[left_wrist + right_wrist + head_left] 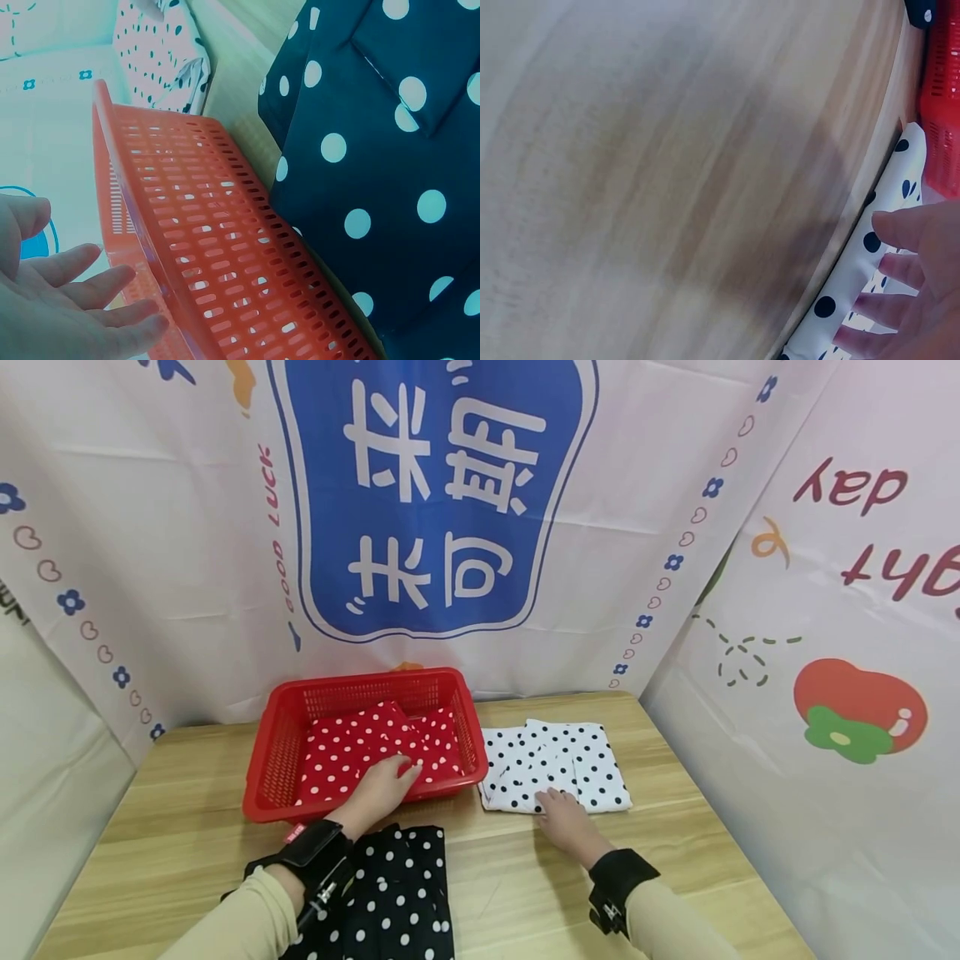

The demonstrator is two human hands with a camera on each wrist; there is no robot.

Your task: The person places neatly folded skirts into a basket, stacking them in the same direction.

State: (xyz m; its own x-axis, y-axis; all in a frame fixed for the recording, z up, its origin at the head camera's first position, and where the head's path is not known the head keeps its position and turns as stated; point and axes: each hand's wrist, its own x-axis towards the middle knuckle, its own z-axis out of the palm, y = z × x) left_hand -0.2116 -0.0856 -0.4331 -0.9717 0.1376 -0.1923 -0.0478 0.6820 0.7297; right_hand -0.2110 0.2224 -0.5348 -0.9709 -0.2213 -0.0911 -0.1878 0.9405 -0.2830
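Note:
A red plastic basket [258, 777] stands at the back of the table with a folded red cloth with white dots [348, 747] inside. My left hand [381, 789] is over the basket's front rim, its fingers loosely spread above the red cloth; the left wrist view shows that hand [67, 300] beside the basket wall [202, 225], holding nothing. To the basket's right lies a folded white cloth with black dots [555, 764]. My right hand [566, 822] is at its front edge, fingertips on the fabric. In the right wrist view the fingers [885, 306] lie relaxed against the white cloth [847, 281].
A black cloth with white dots [397, 902] lies folded on the wooden table [510, 893] in front of the basket, partly under my left forearm. Printed fabric hangs behind [622, 552] and along both sides of the table.

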